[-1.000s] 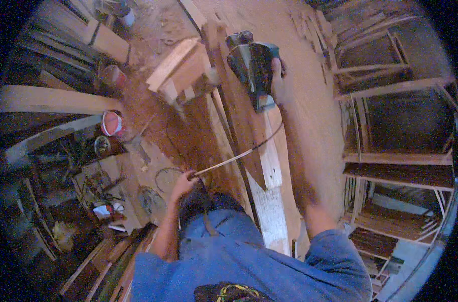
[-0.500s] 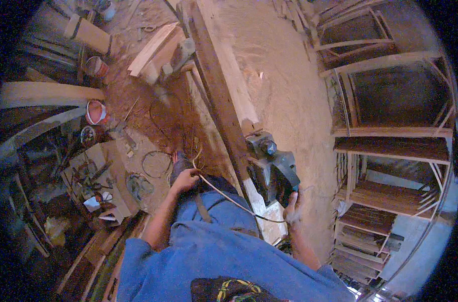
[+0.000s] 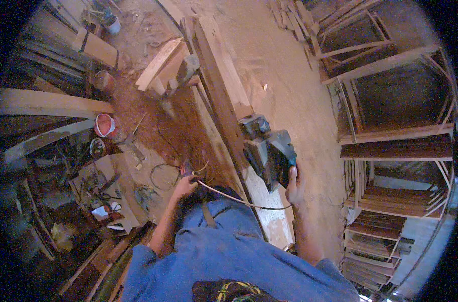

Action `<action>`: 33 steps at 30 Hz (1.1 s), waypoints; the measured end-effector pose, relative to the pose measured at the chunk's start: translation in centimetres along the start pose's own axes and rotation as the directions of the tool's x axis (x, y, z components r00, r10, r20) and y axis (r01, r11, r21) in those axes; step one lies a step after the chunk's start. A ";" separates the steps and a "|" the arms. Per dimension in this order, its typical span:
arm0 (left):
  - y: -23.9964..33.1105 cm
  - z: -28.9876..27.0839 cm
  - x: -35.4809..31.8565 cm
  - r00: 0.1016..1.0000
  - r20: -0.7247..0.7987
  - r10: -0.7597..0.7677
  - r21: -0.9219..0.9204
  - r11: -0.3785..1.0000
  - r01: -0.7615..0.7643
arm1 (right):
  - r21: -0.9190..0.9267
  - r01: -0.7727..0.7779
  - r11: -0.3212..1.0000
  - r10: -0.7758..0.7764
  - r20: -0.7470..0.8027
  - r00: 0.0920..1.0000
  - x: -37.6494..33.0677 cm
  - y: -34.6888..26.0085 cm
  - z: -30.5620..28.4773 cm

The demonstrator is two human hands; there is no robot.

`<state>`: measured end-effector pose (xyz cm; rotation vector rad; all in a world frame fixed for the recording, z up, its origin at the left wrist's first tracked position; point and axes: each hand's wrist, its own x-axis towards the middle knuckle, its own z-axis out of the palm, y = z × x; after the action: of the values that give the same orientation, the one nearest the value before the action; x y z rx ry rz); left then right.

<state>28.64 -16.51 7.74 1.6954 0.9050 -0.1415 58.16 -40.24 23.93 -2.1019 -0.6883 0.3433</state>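
A dark electric planer point(image 3: 269, 151) rests on a long wooden plank point(image 3: 220, 95) that runs away from me across the sawdust floor. My right hand point(image 3: 293, 185) grips the planer's rear handle. A pale power cord point(image 3: 239, 200) runs from the tool across my lap. My left hand point(image 3: 184, 183) is closed on that cord beside my left knee, over the reddish sawdust.
Wooden frames point(image 3: 385, 70) and stacked shelving point(image 3: 385, 216) stand on the right. Short offcuts point(image 3: 163, 65) lie at the plank's far left. A red bucket point(image 3: 105, 125), wire coils and a cluttered low bench point(image 3: 108, 191) sit on the left, with thick beams point(image 3: 47, 103) beyond.
The planer came back along the plank from its far end toward me, then edged slightly forward. My left hand stayed on the cord near my knee.
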 end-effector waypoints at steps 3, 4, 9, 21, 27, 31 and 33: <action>-2.7 -0.2 -1.1 1.000 -0.030 0.007 -0.013 1.000 -0.007 | 0.180 0.041 0.983 -0.055 0.075 0.996 2.9 -5.5 2.0; -2.8 -0.1 -1.1 0.998 -0.056 -0.008 -0.024 1.000 0.006 | 0.181 0.047 0.982 -0.061 0.077 0.995 4.5 -6.5 2.4; -1.5 -1.9 -1.0 0.995 -0.080 -0.058 -0.032 0.998 0.056 | 0.138 0.082 0.987 -0.088 0.034 0.996 13.7 -9.4 6.0; 1.7 -9.1 5.7 0.996 -0.083 -0.021 -0.119 0.993 0.011 | -0.059 0.192 0.980 -0.193 -0.009 0.981 36.2 -22.0 18.6; 4.2 -11.2 9.7 0.998 -0.059 0.001 -0.194 0.981 -0.013 | -0.053 0.229 0.972 -0.233 -0.093 0.968 46.7 -25.5 22.9; 3.7 -12.1 8.7 0.979 -0.203 -0.014 -0.231 0.972 -0.034 | -0.011 0.227 0.974 -0.228 -0.026 0.973 46.3 -26.8 28.1; 4.4 -13.3 8.0 0.980 -0.178 -0.092 -0.277 0.960 0.040 | 0.007 0.230 0.973 -0.230 0.003 0.973 46.1 -26.8 28.7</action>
<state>32.30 -1.25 11.47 1.4393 1.0716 0.0989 72.48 18.33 29.42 -1.9896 -0.9219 0.2198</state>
